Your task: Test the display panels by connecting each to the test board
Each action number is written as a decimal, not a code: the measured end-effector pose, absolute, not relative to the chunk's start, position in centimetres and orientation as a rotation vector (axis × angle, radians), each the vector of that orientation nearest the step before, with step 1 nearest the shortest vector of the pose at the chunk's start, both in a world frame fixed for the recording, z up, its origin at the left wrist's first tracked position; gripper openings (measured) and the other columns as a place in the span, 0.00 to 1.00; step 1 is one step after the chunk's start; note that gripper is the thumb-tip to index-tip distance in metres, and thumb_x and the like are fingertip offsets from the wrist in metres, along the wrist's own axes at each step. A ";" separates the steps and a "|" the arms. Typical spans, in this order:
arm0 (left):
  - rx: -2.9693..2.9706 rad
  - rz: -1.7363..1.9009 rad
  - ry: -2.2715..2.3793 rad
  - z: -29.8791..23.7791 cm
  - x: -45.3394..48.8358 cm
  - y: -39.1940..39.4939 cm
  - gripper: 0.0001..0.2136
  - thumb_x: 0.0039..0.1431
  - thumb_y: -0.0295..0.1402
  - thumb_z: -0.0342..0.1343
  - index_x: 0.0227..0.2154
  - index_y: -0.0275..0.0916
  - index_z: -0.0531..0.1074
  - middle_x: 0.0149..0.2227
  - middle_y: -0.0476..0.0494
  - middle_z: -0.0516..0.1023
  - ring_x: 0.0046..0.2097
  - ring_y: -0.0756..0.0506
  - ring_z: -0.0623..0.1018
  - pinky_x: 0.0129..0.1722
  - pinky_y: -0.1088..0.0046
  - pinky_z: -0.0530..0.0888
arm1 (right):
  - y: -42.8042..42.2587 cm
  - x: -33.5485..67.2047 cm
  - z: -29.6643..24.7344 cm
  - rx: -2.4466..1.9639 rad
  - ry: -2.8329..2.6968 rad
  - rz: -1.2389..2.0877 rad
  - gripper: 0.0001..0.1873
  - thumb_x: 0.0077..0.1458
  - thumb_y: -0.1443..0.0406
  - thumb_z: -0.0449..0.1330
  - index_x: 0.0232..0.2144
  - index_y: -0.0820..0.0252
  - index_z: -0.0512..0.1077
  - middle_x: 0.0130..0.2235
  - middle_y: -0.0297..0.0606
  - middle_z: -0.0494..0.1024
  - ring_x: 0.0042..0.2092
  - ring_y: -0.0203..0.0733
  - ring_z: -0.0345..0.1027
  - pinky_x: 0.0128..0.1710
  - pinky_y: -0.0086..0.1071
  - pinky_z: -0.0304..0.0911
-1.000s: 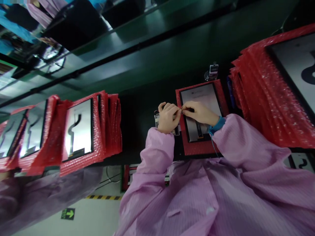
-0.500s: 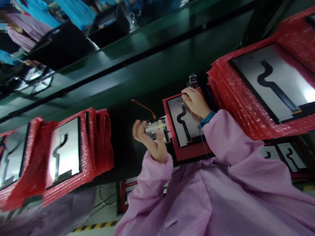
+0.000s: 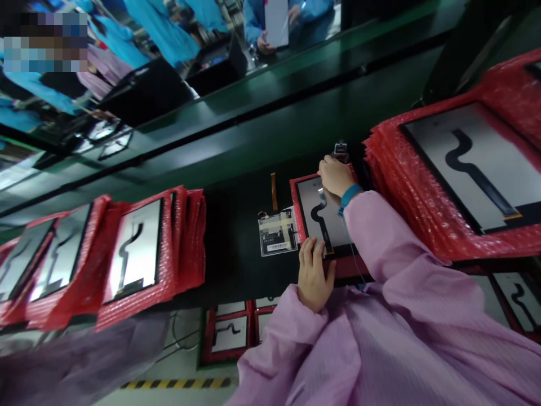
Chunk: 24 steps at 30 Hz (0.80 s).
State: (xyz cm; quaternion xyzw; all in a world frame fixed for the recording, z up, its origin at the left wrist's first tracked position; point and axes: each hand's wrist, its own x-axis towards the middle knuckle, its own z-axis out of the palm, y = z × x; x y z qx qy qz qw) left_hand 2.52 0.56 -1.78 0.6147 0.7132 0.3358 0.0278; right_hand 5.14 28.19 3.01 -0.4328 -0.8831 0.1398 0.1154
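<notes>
A display panel (image 3: 338,228) with a black S-shaped ribbon cable (image 3: 319,213) lies on a red bubble-wrap sleeve (image 3: 297,210) in front of me. My left hand (image 3: 313,276) rests its outstretched fingertips at the panel's lower left corner, beside the cable's lower end, thumb apart. Over the upper edge, my right hand (image 3: 336,176) has its fingers bent and closed together near the cable's upper tip; what they grip, if anything, is hidden. Left of the sleeve lies a small circuit assembly (image 3: 278,232) with pale tape, and a thin orange flex cable (image 3: 274,192) extends above it.
Stacked panels in red bubble wrap stand on the left (image 3: 180,242) and right (image 3: 397,169). A small metal device (image 3: 340,149) stands behind my right hand. Below the bench edge is a tray (image 3: 207,338) of panels. Co-workers in blue (image 3: 169,34) are across the bench.
My left hand has moved right and down, from over the circuit assembly to the panel's lower corner. The orange flex cable now stands straighter. My right hand stays at the upper edge; the view has shifted.
</notes>
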 end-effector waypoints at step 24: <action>0.840 1.859 1.826 5.3 -3.5 0.8 0.22 0.55 0.48 0.66 0.48 0.41 0.73 0.42 0.43 0.82 0.43 0.43 0.82 0.44 0.67 0.79 | 25.3 8.1 8.7 -0.935 -1.927 0.086 0.19 0.64 0.58 0.45 0.43 0.64 0.71 0.42 0.52 0.76 0.45 0.53 0.70 0.48 0.50 0.66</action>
